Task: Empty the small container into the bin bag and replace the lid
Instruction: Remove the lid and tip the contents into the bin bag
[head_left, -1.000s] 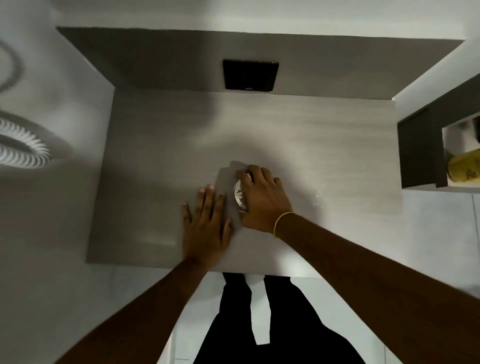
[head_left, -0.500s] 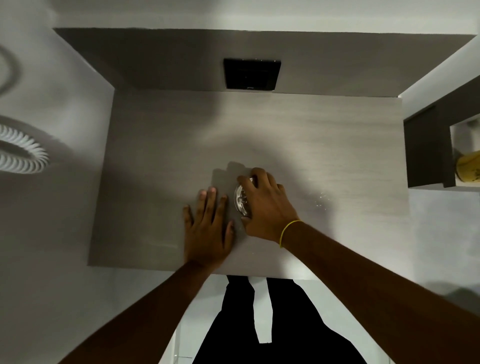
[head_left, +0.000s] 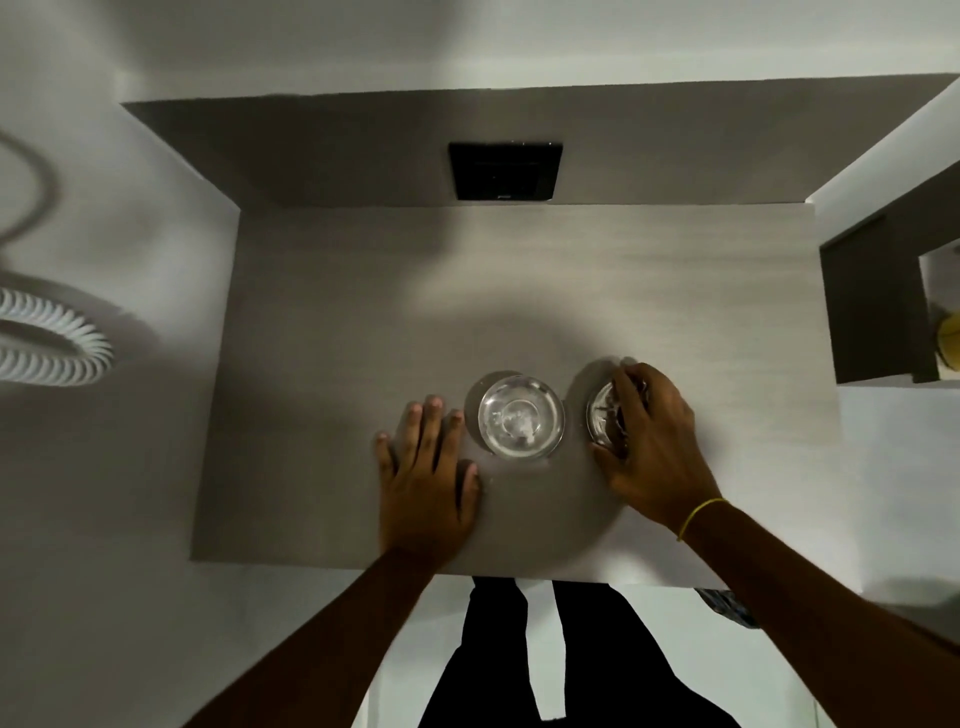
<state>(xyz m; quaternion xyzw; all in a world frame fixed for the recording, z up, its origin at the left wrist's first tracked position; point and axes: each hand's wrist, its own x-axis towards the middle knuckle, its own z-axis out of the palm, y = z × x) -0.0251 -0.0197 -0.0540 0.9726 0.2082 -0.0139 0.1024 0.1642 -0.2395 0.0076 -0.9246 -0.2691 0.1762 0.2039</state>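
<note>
A small clear round container (head_left: 521, 418) stands uncovered on the grey counter (head_left: 363, 338), near its front edge, with pale bits inside. Just left of it my left hand (head_left: 426, 478) lies flat on the counter with fingers spread, not touching the container. To the container's right, my right hand (head_left: 649, 447) curls its fingers over a clear round lid (head_left: 602, 413), held at or just above the counter surface. No bin bag is in view.
A black square panel (head_left: 505, 170) is set in the back wall. A white coiled hose (head_left: 52, 348) lies at the left. A dark shelf niche (head_left: 883, 312) with a yellow object (head_left: 950, 340) is at the right. My dark-trousered legs (head_left: 571, 665) stand below the counter's edge.
My right hand has lifted the lid off the container and carried it to the right. The container now stands uncovered. My left hand has stayed flat on the counter.
</note>
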